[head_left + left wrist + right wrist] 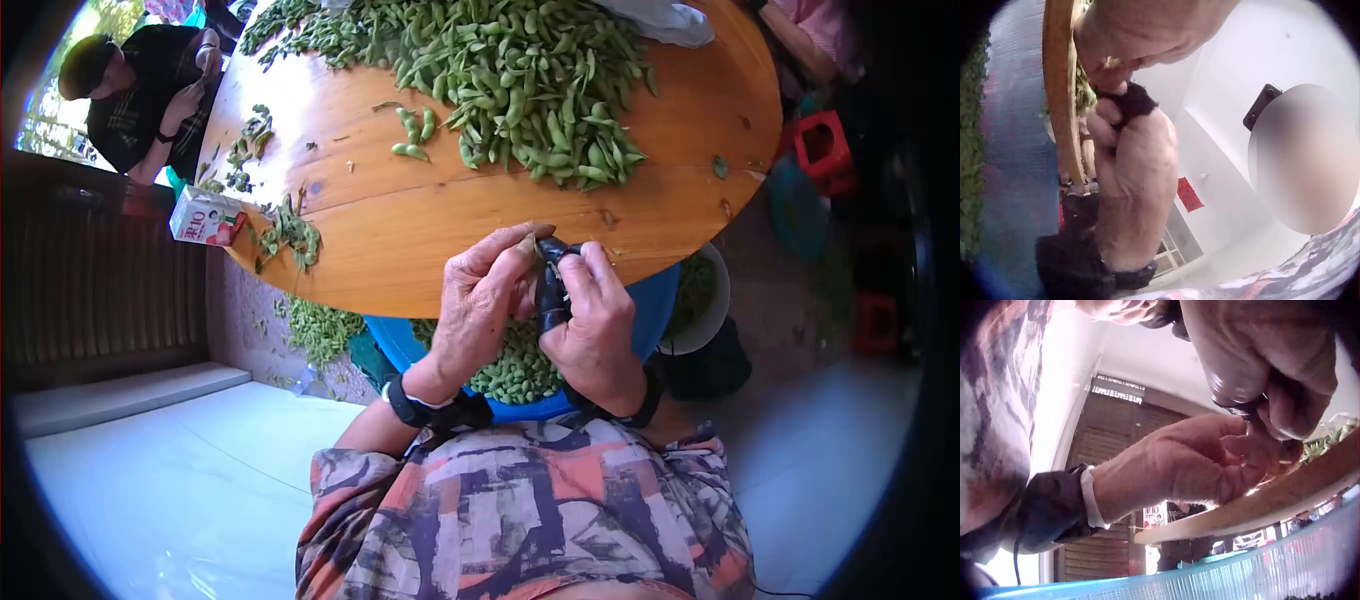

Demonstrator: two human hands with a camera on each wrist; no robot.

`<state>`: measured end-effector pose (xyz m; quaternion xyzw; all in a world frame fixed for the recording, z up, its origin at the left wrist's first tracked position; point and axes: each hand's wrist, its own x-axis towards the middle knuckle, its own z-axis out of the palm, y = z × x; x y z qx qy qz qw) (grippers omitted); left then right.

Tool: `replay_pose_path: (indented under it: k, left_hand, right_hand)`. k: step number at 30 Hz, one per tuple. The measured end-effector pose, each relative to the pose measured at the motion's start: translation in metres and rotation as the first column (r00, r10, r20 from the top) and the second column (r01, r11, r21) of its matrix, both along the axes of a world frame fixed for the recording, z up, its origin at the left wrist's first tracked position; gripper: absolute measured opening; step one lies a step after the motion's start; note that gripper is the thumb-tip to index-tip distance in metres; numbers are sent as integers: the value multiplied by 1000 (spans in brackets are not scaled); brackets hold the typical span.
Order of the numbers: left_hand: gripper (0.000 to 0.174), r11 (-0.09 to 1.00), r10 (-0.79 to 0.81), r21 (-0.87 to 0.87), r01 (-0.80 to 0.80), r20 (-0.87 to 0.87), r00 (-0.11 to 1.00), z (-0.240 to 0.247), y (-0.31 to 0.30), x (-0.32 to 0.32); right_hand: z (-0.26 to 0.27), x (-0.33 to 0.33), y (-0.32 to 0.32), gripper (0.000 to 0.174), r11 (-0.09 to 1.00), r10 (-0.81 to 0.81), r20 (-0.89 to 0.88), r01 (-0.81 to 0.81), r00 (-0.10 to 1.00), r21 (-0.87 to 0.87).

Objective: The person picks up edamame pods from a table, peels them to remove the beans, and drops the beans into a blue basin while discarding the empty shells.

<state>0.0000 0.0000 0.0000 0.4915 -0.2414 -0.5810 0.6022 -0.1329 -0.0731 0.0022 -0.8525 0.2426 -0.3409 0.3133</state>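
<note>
Both hands meet over the table's near edge in the head view. My left hand (475,300) pinches a small greenish bean pod (533,241) between thumb and forefinger, and most of it is hidden. My right hand (600,330) is curled against the same spot, with a shiny black covering (550,295) on its thumb and forefinger. The right wrist view shows the left hand (1191,459) from the side, its fingertips right at the right hand's. Below them, shelled green beans (520,365) lie in a blue basin (650,325).
A heap of green pods (530,80) covers the far part of the wooden table (400,225). Wilted leaves (290,235) and a drink carton (207,217) lie left. A white bucket (718,305) and a red stool (825,150) stand right. Another person (145,95) sits at far left.
</note>
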Motion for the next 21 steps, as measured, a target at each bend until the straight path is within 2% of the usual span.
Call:
replay_pose_path:
  k: [2, 3, 4, 5, 6, 7, 9, 10, 11, 12, 13, 15, 19, 21]
  left_hand:
    - [27, 961, 274, -3, -276, -112, 955, 1, -7, -15]
    - [27, 959, 284, 24, -283, -110, 953, 2, -1, -17]
    - [17, 939, 340, -126, -319, 211, 917, -3, -6, -23]
    - [9, 914, 403, -266, -308, 500, 766, -5, -8, -28]
    - [12, 904, 417, -315, -288, 513, 750, -4, -8, -28]
    - [12, 931, 365, -229, -284, 595, 717, 1, -7, -27]
    - [10, 872, 468, -453, -187, 657, 592, -4, -9, -26]
    - [10, 870, 473, -456, -189, 660, 584, -9, -8, -24]
    - [20, 910, 401, -288, -298, 430, 809, -14, -7, -22]
    - [31, 938, 345, -92, -335, 125, 930, -17, -6, -22]
    - [31, 936, 349, -96, -339, 129, 928, -16, -8, -24]
    - [44, 913, 382, -67, -402, -203, 902, -15, -12, -28]
    - [44, 902, 384, -93, -421, -271, 883, -10, -13, -28]
    - [43, 909, 366, -93, -405, -282, 887, -2, -12, -29]
  right_hand:
    - [1, 0, 0, 36, 996, -14, 41, 18, 999, -86]
    - [4, 5, 9, 36, 998, -8, 34, 10, 999, -60]
    - [2, 6, 6, 36, 997, -17, 34, 19, 999, -73]
    - [1, 6, 5, 37, 997, -25, 32, 27, 999, -74]
    - [-2, 7, 4, 37, 993, -32, 27, 35, 999, -117]
    - [-3, 9, 4, 37, 993, -21, 36, 25, 999, -120]
    - [-4, 11, 5, 39, 972, -58, 53, 69, 997, -224]
    - [-5, 12, 5, 34, 971, -65, 56, 76, 996, -227]
    - [-7, 14, 5, 34, 971, -60, 62, 72, 996, -229]
    - [-9, 15, 5, 31, 964, -77, 71, 92, 995, -251]
    - [-10, 16, 5, 28, 956, -94, 79, 113, 992, -271]
    - [-8, 18, 5, 23, 952, -87, 85, 108, 993, -285]
    - [-6, 17, 3, 22, 965, -68, 72, 84, 995, -250]
    - [-6, 20, 1, 21, 963, -108, 110, 131, 988, -236]
